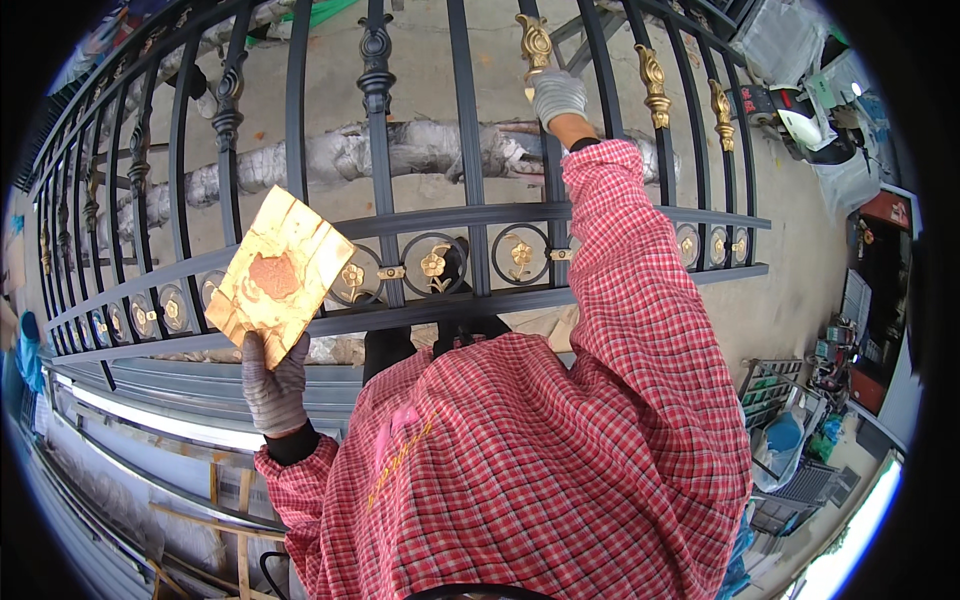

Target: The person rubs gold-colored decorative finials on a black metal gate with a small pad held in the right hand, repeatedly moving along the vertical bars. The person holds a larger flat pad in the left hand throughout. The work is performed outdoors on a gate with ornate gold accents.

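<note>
My left hand [275,388], in a grey-white glove, grips the lower corner of a gold-smeared square of cardboard [305,232]. A reddish-brown patch lies in the middle of that card. At the far side, my right hand [558,98], also gloved, is closed beside a gold-coloured ornament [535,42] on a bar of the dark metal fence panel [466,130]. Whatever its fingers hold is mostly hidden. Ornaments further right, such as this scrolled one [654,85], are gold, while those to the left, like this one [376,65], remain dark grey.
Ringed gold flowers [433,262] line the panel's lower rails. Beneath the bars lies a long plastic-wrapped bundle [410,150]. Metal lengths [180,395] are stacked at the left. A covered motor scooter [800,125] stands far right, with a blue bucket [783,432] nearer.
</note>
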`<control>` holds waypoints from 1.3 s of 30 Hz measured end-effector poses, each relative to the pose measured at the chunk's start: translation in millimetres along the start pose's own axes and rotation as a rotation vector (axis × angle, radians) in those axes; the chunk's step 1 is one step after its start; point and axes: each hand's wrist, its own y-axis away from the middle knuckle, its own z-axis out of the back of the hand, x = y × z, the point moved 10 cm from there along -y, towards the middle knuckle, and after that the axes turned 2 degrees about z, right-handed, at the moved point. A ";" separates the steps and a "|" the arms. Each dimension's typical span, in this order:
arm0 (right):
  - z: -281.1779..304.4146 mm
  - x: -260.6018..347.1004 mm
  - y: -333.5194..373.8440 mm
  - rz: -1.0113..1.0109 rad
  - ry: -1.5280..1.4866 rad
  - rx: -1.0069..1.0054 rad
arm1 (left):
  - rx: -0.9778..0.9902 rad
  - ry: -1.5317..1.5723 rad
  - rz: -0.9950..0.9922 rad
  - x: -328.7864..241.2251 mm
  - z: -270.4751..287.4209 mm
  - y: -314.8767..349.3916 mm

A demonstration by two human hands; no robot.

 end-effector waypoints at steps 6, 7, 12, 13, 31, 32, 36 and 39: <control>37.5 -21.4 17.9 -0.112 -0.100 -0.017 | -0.035 0.003 0.019 -0.2 4.1 1.4; 39.1 -6.0 20.8 -0.050 -0.114 -0.061 | -0.042 -0.010 0.022 1.1 1.6 1.6; -16.0 9.4 0.0 -0.012 -0.020 0.157 | -0.016 -0.008 0.028 5.4 -13.7 -5.1; -1.1 -1.1 3.2 -0.057 0.006 0.149 | -0.011 0.009 0.029 5.8 -15.4 -5.3; 175.2 131.0 147.5 0.152 -1.357 -0.238 | 0.233 0.093 0.027 -27.2 -7.0 1.9; 186.3 157.2 165.3 0.136 -1.478 -0.133 | 0.264 0.082 0.042 -28.1 -7.3 1.7; 226.5 253.8 210.4 0.463 -1.137 -0.232 | 0.276 0.042 0.044 -30.8 4.0 4.1; 229.3 302.2 224.7 0.627 -0.814 -0.302 | 0.328 0.026 0.110 -29.4 -0.3 7.0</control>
